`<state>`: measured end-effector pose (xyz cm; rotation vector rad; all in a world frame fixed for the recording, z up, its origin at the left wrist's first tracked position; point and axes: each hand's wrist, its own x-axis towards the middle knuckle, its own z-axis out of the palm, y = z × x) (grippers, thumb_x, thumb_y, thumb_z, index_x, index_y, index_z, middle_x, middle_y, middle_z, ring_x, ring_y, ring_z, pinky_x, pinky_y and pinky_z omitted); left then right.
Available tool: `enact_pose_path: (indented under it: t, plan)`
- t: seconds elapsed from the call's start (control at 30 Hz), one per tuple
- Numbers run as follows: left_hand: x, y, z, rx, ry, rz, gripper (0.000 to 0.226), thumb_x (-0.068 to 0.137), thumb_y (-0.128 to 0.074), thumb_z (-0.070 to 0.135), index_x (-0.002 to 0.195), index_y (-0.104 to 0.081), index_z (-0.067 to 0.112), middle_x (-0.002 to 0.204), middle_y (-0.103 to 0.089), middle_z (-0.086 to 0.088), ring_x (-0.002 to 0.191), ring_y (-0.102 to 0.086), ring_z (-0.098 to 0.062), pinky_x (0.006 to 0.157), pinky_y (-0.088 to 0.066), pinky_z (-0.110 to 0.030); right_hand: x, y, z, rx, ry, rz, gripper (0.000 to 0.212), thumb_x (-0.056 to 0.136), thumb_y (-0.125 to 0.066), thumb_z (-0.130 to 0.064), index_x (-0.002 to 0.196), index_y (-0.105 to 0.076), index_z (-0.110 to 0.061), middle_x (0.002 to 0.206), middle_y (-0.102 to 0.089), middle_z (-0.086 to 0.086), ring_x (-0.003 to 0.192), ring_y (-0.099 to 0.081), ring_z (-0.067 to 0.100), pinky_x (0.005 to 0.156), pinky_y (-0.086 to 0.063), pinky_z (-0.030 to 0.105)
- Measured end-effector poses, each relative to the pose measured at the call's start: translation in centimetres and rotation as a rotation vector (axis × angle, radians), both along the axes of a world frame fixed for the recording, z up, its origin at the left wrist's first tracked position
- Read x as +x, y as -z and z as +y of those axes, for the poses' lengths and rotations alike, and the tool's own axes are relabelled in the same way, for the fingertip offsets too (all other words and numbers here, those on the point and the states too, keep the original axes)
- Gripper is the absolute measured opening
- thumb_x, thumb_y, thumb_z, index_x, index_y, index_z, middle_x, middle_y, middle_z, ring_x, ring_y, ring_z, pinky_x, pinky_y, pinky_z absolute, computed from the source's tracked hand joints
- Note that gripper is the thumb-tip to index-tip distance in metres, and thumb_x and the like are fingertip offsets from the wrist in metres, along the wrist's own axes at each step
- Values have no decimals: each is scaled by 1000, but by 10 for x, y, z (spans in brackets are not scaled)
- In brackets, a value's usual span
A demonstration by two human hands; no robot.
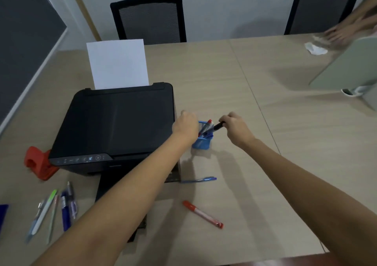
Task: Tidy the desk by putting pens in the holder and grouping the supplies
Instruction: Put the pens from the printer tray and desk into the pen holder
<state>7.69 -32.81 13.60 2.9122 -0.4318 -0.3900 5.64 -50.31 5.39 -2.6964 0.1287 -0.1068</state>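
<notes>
While left hand [186, 125] steadies holder [202, 141], right hand [237, 128] grip closed on black marker [217, 127].

Both forearms bare; no sleeves, left hand [186, 126] ringless.

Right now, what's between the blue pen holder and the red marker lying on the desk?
In the head view, a blue pen lies between the blue pen holder and the red marker; the rest is bare desk.

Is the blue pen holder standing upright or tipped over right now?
Upright. The blue pen holder stands on its base, mouth up, pens poking out; the left hand steadies it while the right hand feeds in a black marker.
</notes>
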Motion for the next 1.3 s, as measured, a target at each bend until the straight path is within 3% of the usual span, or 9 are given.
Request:
enact_pose_path:
  t: [0.27,0.4,0.53,0.63,0.73,0.9,1.03,1.17,1.3]
  plan:
    - [27,52,-32,95,37,66,24,91,-47,0,110,-61,0,118,-62,-18,108,-62,-34,77,-49,-36,37,-3,21,-289,-261,188,29,82,-51,5,108,-61,-2,107,-56,20,99,-55,36,79,-46,39]
    - [21,68,-30,68,33,50,27,87,-59,8,113,-59,4,119,-58,-17,109,-58,-33,82,-50,-38,27,16,16,-54,-186,205,41,80,-51,5,119,-46,-7,109,-54,22,96,-55,38,77,-49,43]
    - [-26,78,-7,-120,82,-140,23,84,-62,3,106,-57,8,108,-55,-9,96,-58,-28,77,-54,-40,-24,41,11,285,160,-52,36,83,-44,8,117,-47,-6,114,-53,15,92,-55,27,78,-43,29]
    - [-79,112,24,-77,239,214,14,85,-53,4,92,-63,10,100,-60,-8,91,-62,-28,75,-50,-36,-71,79,19,249,47,146,24,83,-52,-3,107,-56,-7,104,-55,15,88,-58,32,80,-48,37]
    - [-115,144,48,68,487,501,23,81,-66,13,103,-66,11,114,-58,-10,107,-55,-25,89,-47,-34,-96,106,36,211,-87,409,31,81,-61,-14,112,-58,-12,108,-51,14,99,-55,33,85,-45,31]
    - [-130,160,60,201,551,411,25,90,-51,25,112,-60,18,121,-52,-8,118,-45,-27,97,-43,-40,-101,121,57,-1,-150,463,30,87,-56,-21,115,-52,-9,118,-47,18,113,-44,34,91,-44,40]
    - [-127,139,55,132,437,475,24,92,-47,33,108,-54,16,115,-61,-11,107,-58,-33,86,-50,-43,-105,124,37,-117,-150,459,26,93,-43,-13,116,-48,-3,121,-49,20,114,-46,35,96,-39,42]
    - [-105,75,51,-69,334,185,22,96,-44,38,102,-55,20,101,-64,-3,90,-62,-28,73,-50,-39,-117,98,-6,177,-51,356,10,88,-54,-14,89,-43,-15,96,-59,15,85,-52,27,74,-39,35]
    - [-38,38,42,-142,160,-153,23,98,-44,17,112,-62,16,96,-56,-8,81,-61,-32,72,-54,-45,-99,57,-37,244,72,1,5,91,-55,-11,89,-53,-6,82,-58,6,73,-54,29,64,-33,24]
